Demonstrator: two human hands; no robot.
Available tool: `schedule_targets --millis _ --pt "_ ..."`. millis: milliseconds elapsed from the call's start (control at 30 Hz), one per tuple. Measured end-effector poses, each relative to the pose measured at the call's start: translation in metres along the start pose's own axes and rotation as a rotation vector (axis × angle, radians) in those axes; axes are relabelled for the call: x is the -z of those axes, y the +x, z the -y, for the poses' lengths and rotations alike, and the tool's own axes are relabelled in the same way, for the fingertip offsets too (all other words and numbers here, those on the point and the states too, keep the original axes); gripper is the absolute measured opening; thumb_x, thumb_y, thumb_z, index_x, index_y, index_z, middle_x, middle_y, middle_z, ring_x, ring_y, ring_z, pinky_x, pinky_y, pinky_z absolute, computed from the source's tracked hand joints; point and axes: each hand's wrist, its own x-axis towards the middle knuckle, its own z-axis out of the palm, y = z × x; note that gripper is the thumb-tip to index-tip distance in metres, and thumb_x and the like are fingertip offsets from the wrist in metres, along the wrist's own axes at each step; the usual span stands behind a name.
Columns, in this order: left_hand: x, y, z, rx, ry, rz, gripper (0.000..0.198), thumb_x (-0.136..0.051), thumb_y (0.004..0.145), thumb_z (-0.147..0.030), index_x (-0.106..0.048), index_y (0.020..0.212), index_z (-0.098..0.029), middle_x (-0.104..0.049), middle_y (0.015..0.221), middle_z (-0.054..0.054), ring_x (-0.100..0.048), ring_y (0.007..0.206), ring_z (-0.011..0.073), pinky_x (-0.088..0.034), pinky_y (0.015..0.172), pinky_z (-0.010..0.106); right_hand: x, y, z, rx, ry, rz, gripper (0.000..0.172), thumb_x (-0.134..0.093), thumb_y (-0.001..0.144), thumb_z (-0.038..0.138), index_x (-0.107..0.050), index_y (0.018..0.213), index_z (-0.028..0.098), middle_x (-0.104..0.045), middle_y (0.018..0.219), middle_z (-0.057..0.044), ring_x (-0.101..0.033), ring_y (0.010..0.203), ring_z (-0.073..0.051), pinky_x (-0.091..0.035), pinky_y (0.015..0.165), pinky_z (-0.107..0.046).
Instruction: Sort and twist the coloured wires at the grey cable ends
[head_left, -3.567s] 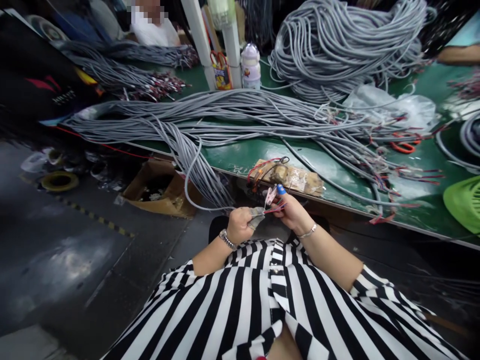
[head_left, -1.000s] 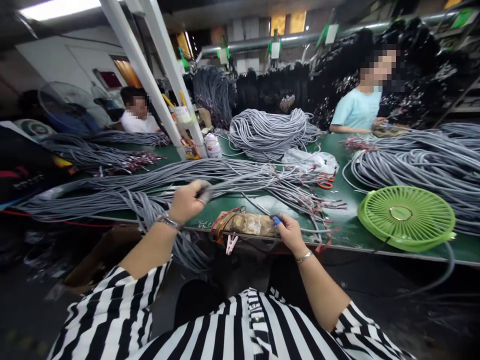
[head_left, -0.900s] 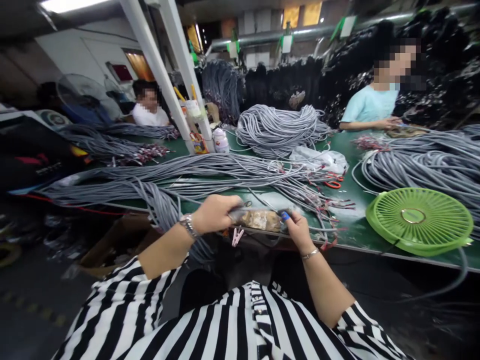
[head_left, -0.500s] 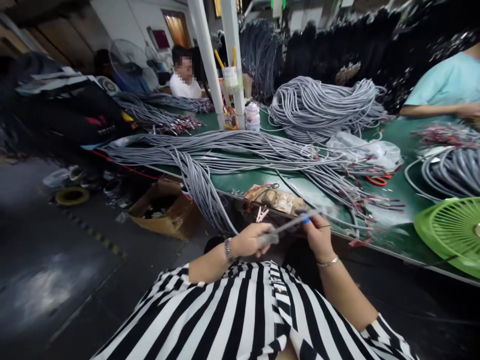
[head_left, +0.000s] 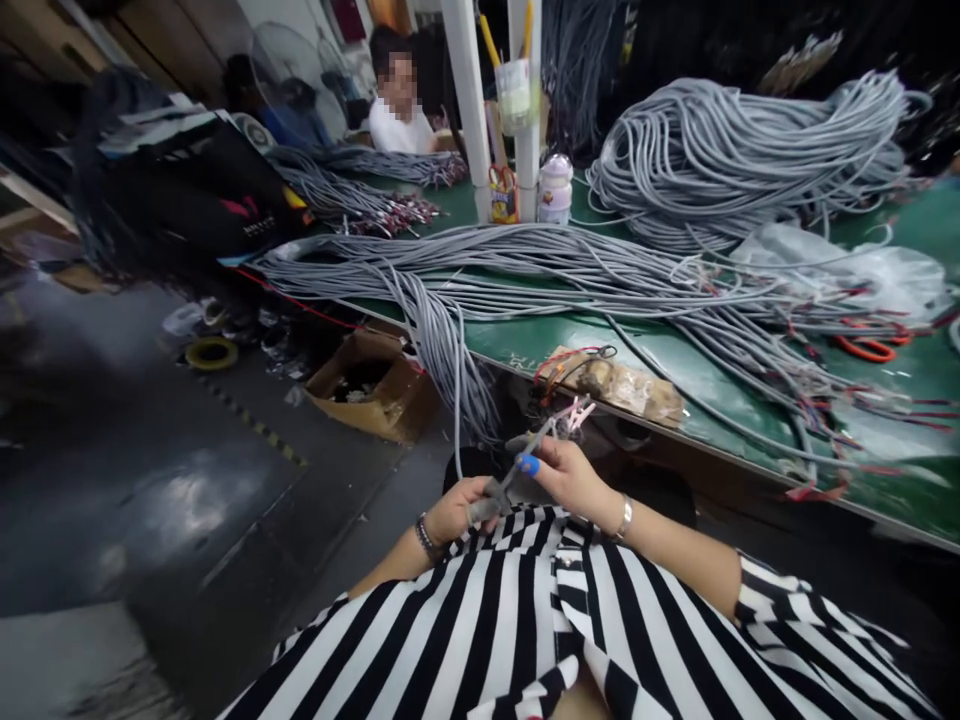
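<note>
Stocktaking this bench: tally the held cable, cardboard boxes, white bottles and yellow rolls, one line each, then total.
Thin grey cable held between left hand and right hand: 1
Open brown cardboard box on the floor: 1
White plastic bottle on the green table: 1
Yellow ring-shaped roll on the floor: 1
Total: 4

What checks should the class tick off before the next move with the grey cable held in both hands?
1. Grip of the left hand closed round the grey cable: ok.
2. Grip of the right hand pinching the cable further along: ok.
3. The blue finger cover sits on the right hand: ok.
4. Cable end meeting the pink clip: cannot tell, blurred.
5. The orange scissors lie on the green table, apart from both hands: ok.
</note>
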Motion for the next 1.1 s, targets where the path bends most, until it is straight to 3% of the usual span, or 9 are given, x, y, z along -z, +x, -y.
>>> schedule_targets --millis 100,233,300,433,567,733,833,967,1100 --pt "-0.001 0.009 0.001 0.073 0.083 0.023 0.047 -0.070 0.073 -0.059 -0.057 0.078 -0.014 -0.059 0.055 0.000 -0.052 0.047 0.0089 -0.042 0.050 0.020 -0.010 0.004 -0.007 -0.006 0.036 -0.065 0.036 -0.059 0.086 0.052 -0.069 0.090 0.017 -0.065 0.074 -0.002 -0.059 0.067 -0.015 -0.051 0.063 -0.027" --pt "-0.006 0.030 -0.009 0.107 -0.080 0.044 0.054 -0.075 0.068 -0.058 -0.058 0.094 -0.014 -0.062 0.062 0.000 -0.057 0.050 0.0104 -0.048 0.052 0.022 -0.008 -0.006 -0.019 0.062 -0.097 0.040 0.030 -0.058 0.088 0.047 -0.068 0.089 0.019 -0.067 0.080 -0.004 -0.061 0.073 -0.016 -0.051 0.071 -0.029" --pt "-0.013 0.042 -0.016 0.074 -0.091 0.038 0.054 -0.075 0.069 -0.056 -0.059 0.098 -0.014 -0.062 0.065 0.000 -0.057 0.050 0.0095 -0.047 0.051 0.021 -0.002 -0.013 -0.023 0.079 -0.178 0.003 0.027 -0.057 0.089 0.044 -0.068 0.089 0.019 -0.067 0.082 -0.005 -0.062 0.075 -0.017 -0.051 0.072 -0.031" --pt "-0.027 0.060 -0.021 -0.049 0.070 -0.098 0.041 -0.066 0.080 -0.052 -0.062 0.097 -0.015 -0.062 0.066 0.000 -0.054 0.051 0.0079 -0.044 0.050 0.019 0.023 -0.030 -0.024 -0.001 -0.324 -0.082 0.023 -0.056 0.090 0.037 -0.068 0.097 0.019 -0.069 0.088 -0.006 -0.063 0.078 -0.019 -0.051 0.074 -0.032" --pt "-0.027 0.062 -0.014 -0.188 0.239 -0.255 0.033 -0.061 0.086 -0.043 -0.066 0.104 -0.016 -0.072 0.089 0.006 -0.067 0.081 0.0155 -0.054 0.074 0.026 0.054 -0.061 -0.016 -0.105 -0.411 -0.027 0.021 -0.058 0.088 0.034 -0.071 0.091 0.018 -0.070 0.080 -0.005 -0.063 0.069 -0.017 -0.051 0.066 -0.029" --pt "-0.022 0.057 -0.010 -0.275 0.454 -0.332 0.028 -0.060 0.088 -0.035 -0.070 0.105 -0.017 -0.074 0.100 0.008 -0.069 0.090 0.0185 -0.055 0.084 0.031 0.077 -0.081 0.001 0.002 -0.453 -0.309 0.018 -0.059 0.086 0.032 -0.072 0.091 0.019 -0.071 0.081 -0.006 -0.065 0.073 -0.019 -0.051 0.069 -0.031" --pt "-0.026 0.055 -0.009 -0.296 0.515 -0.390 0.024 -0.062 0.086 -0.033 -0.072 0.101 -0.017 -0.075 0.095 0.008 -0.070 0.088 0.0188 -0.056 0.083 0.032 0.073 -0.071 0.006 -0.011 -0.457 -0.376 0.020 -0.059 0.087 0.034 -0.071 0.093 0.019 -0.069 0.082 -0.006 -0.062 0.072 -0.018 -0.049 0.067 -0.030" --pt "-0.034 0.053 -0.010 -0.326 0.540 -0.388 0.021 -0.063 0.085 -0.030 -0.072 0.099 -0.017 -0.074 0.087 0.007 -0.070 0.081 0.0174 -0.057 0.077 0.030 0.056 -0.049 -0.001 -0.145 -0.430 -0.244 0.028 -0.062 0.084 0.042 -0.069 0.094 0.016 -0.065 0.072 -0.003 -0.053 0.058 -0.014 -0.043 0.055 -0.026" --pt "-0.037 0.052 -0.017 -0.353 0.542 -0.367 0.019 -0.063 0.084 -0.030 -0.072 0.096 -0.017 -0.073 0.087 0.007 -0.068 0.080 0.0167 -0.056 0.077 0.030 0.044 -0.034 -0.008 -0.123 -0.415 -0.176 0.025 -0.056 0.088 0.040 -0.064 0.084 0.016 -0.060 0.068 -0.001 -0.049 0.060 -0.013 -0.039 0.056 -0.024"
